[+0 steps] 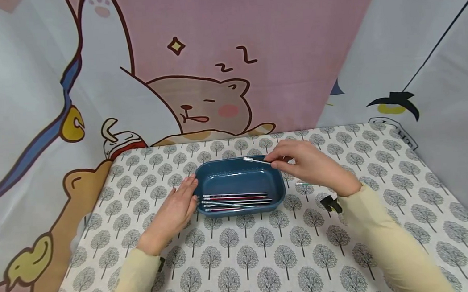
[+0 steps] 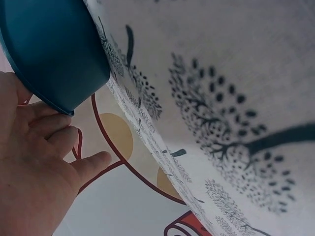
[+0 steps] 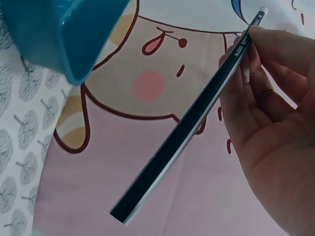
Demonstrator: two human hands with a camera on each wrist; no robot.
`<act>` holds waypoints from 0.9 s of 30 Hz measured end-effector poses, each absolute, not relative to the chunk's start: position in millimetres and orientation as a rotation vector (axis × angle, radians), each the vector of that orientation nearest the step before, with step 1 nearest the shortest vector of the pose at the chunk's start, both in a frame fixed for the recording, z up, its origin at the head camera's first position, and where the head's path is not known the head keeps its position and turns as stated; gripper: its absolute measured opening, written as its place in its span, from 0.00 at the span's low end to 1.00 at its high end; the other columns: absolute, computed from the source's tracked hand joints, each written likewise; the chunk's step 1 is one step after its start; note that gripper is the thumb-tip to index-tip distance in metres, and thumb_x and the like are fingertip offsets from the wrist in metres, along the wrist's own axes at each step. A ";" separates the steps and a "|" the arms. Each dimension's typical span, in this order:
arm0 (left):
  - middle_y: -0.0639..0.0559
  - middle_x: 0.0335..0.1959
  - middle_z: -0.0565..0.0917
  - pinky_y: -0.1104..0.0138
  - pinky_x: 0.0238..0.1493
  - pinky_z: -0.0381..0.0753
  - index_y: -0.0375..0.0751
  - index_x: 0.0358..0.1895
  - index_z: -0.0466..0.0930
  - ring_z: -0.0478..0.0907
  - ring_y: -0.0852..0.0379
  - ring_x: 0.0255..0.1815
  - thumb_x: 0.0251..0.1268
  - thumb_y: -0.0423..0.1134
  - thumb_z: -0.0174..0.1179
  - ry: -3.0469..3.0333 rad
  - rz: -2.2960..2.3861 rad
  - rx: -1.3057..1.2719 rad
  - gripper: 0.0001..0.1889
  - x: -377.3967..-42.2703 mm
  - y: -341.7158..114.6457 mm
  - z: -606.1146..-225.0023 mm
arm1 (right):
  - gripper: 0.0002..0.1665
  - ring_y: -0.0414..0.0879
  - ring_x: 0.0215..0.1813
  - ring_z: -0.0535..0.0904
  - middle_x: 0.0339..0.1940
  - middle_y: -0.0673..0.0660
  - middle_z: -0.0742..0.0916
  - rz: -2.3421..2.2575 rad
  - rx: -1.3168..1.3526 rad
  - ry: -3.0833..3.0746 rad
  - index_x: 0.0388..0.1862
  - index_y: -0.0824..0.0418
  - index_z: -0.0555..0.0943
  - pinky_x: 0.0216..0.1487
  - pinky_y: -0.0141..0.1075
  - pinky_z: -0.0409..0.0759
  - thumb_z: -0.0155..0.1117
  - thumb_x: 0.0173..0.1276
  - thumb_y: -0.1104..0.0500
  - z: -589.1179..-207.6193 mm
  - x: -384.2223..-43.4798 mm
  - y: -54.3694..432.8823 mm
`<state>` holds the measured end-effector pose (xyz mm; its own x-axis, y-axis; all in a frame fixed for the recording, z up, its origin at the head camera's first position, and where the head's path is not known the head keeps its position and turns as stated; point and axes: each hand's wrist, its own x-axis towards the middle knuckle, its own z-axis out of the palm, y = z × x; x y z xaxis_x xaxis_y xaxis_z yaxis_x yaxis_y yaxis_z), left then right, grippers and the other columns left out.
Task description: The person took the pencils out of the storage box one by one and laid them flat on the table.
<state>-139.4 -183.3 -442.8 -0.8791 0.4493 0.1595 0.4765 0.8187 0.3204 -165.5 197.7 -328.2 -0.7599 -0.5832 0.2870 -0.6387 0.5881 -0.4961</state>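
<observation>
A blue rectangular dish (image 1: 238, 160) with rounded corners stands on the table. Several pencils (image 1: 237, 203) lie along its near side, their eraser ends to the left. At the dish's left end my left hand (image 1: 177, 207) grips the rim, fingers against the outside in the left wrist view. Above the far right corner, my right hand (image 1: 305, 161) pinches another pencil (image 3: 182, 123), dark with pale stripes, near its eraser end. Its other end looks flat and unsharpened in the right wrist view. Right of the dish lies a thin pale-green stick (image 1: 304, 183), partly hidden by my right hand.
A cloth (image 1: 247, 257) printed with grey trees covers the table. Behind stands a pink and white curtain (image 1: 284, 49) with cartoon animals. A small black object (image 1: 331, 204) shows beside the right sleeve.
</observation>
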 end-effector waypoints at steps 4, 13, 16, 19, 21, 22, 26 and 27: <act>0.40 0.82 0.59 0.37 0.76 0.59 0.33 0.79 0.62 0.57 0.42 0.81 0.85 0.43 0.46 -2.931 -0.547 -0.737 0.27 -139.3 -184.0 -442.8 | 0.11 0.39 0.41 0.80 0.47 0.46 0.89 0.896 1.025 -2.719 0.52 0.55 0.89 0.41 0.40 0.79 0.68 0.74 0.63 -331.1 -162.7 207.5; 0.40 0.82 0.59 0.36 0.77 0.58 0.32 0.79 0.62 0.57 0.42 0.82 0.85 0.42 0.46 -2.926 -0.565 -0.736 0.27 -139.7 -183.8 -443.8 | 0.11 0.38 0.41 0.79 0.46 0.44 0.88 0.853 0.953 -2.756 0.52 0.53 0.89 0.42 0.41 0.80 0.67 0.75 0.62 -337.5 -156.1 228.7; 0.40 0.83 0.58 0.36 0.77 0.58 0.32 0.79 0.62 0.57 0.42 0.82 0.85 0.41 0.45 -2.932 -0.572 -0.735 0.27 -139.5 -183.9 -443.6 | 0.11 0.37 0.39 0.79 0.44 0.43 0.88 0.839 0.947 -2.748 0.52 0.53 0.89 0.40 0.39 0.80 0.67 0.75 0.63 -340.8 -154.6 235.7; 0.41 0.83 0.58 0.37 0.77 0.58 0.32 0.79 0.63 0.57 0.42 0.81 0.85 0.41 0.46 -2.936 -0.578 -0.732 0.27 -139.1 -183.9 -443.0 | 0.12 0.35 0.37 0.78 0.43 0.43 0.88 0.819 0.946 -2.739 0.52 0.53 0.89 0.39 0.37 0.78 0.68 0.73 0.64 -344.1 -153.8 242.1; 0.41 0.83 0.59 0.37 0.77 0.58 0.32 0.78 0.63 0.57 0.43 0.81 0.85 0.41 0.46 -2.935 -0.582 -0.731 0.27 -138.8 -183.9 -442.3 | 0.12 0.36 0.35 0.78 0.43 0.43 0.88 0.807 0.949 -2.736 0.51 0.54 0.89 0.39 0.38 0.78 0.69 0.72 0.65 -346.0 -153.5 246.0; 0.41 0.82 0.59 0.37 0.77 0.58 0.33 0.78 0.63 0.58 0.43 0.81 0.85 0.41 0.46 -2.934 -0.584 -0.729 0.27 -138.8 -183.8 -442.2 | 0.12 0.37 0.35 0.78 0.43 0.43 0.88 0.806 0.953 -2.735 0.51 0.54 0.89 0.39 0.39 0.78 0.69 0.72 0.65 -346.9 -153.5 247.6; 0.41 0.83 0.58 0.36 0.76 0.58 0.33 0.78 0.63 0.57 0.42 0.82 0.85 0.41 0.46 -2.935 -0.584 -0.729 0.27 -139.1 -183.1 -442.5 | 0.14 0.47 0.46 0.85 0.44 0.45 0.89 0.813 0.949 -2.737 0.51 0.55 0.90 0.50 0.49 0.81 0.70 0.71 0.66 -349.1 -152.0 254.1; 0.41 0.83 0.58 0.36 0.77 0.58 0.33 0.79 0.63 0.57 0.42 0.82 0.85 0.42 0.46 -2.938 -0.582 -0.728 0.27 -139.3 -182.9 -442.8 | 0.14 0.49 0.49 0.85 0.44 0.45 0.89 0.814 0.943 -2.742 0.51 0.55 0.90 0.51 0.51 0.81 0.70 0.71 0.67 -349.7 -151.3 255.7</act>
<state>-139.3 -182.9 -442.8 -0.8868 0.4388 0.1452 0.4610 0.8172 0.3459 -151.3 255.7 -349.7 -0.7963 -0.5328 0.2863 -0.6027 0.6593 -0.4495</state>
